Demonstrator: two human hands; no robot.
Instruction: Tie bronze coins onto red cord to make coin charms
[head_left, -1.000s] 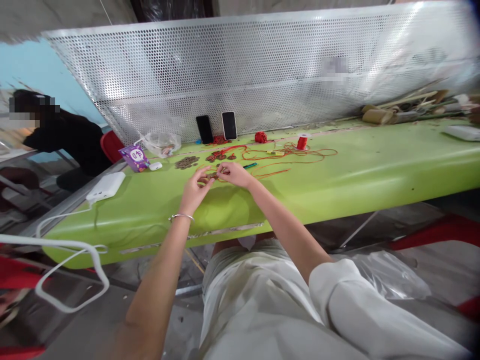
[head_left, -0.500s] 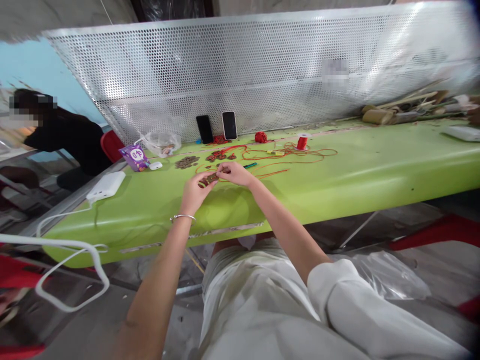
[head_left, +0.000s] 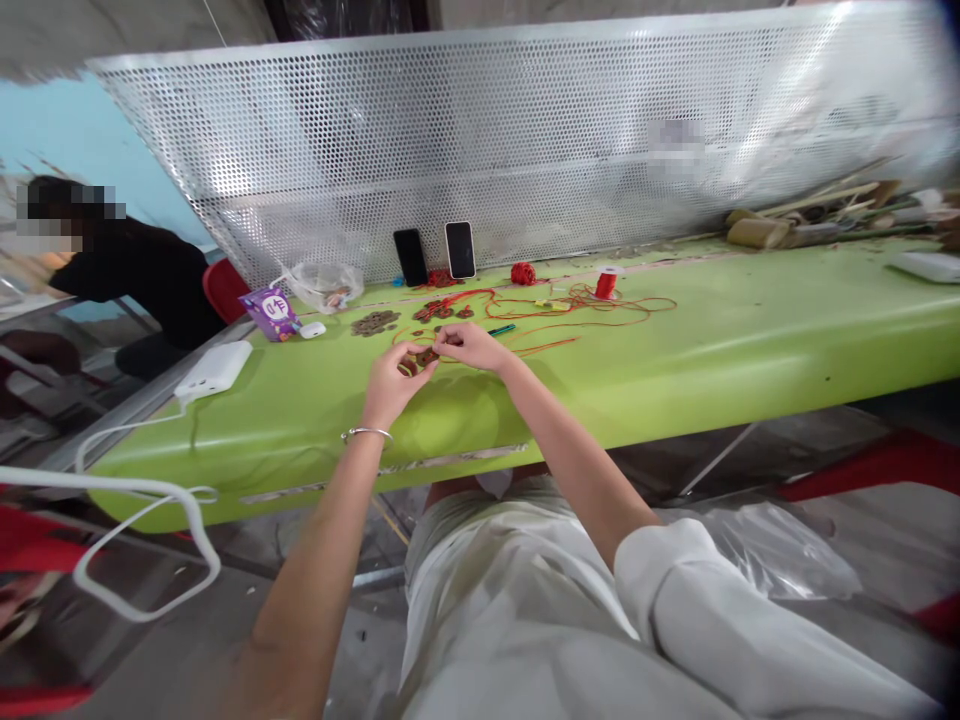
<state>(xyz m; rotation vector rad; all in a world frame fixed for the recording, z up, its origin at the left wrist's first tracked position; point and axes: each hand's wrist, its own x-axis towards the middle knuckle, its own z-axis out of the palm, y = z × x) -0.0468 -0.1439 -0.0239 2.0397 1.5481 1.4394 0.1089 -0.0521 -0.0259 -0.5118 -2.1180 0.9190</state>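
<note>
Small brown coin-like discs point(head_left: 426, 356) sit between the thumb and fingers of my left hand point(head_left: 391, 385), which is closed on them. Against their right edge, the fingertips of my right hand point(head_left: 474, 348) are pinched together; what they grip is too small to make out. Thin red cord point(head_left: 540, 347) runs on the table beside my right hand. Just beyond my hands lie a pile of loose brown discs point(head_left: 375, 322) and a second cluster of discs with red cord point(head_left: 435, 311). A green pen-like tool point(head_left: 501, 330) rests behind my right wrist.
On the green table point(head_left: 720, 350) stand a red thread spool point(head_left: 607, 284), a red cord ball point(head_left: 523, 273) and two phones point(head_left: 460, 250). A purple packet point(head_left: 271, 314) and a white power bank point(head_left: 214, 370) are left. Behind rises a perforated metal panel point(head_left: 480, 130). A person sits far left.
The discs in my left hand have turned slightly, showing more of a flat face. Both hands stay in nearly the same place, and the view has shifted a little.
</note>
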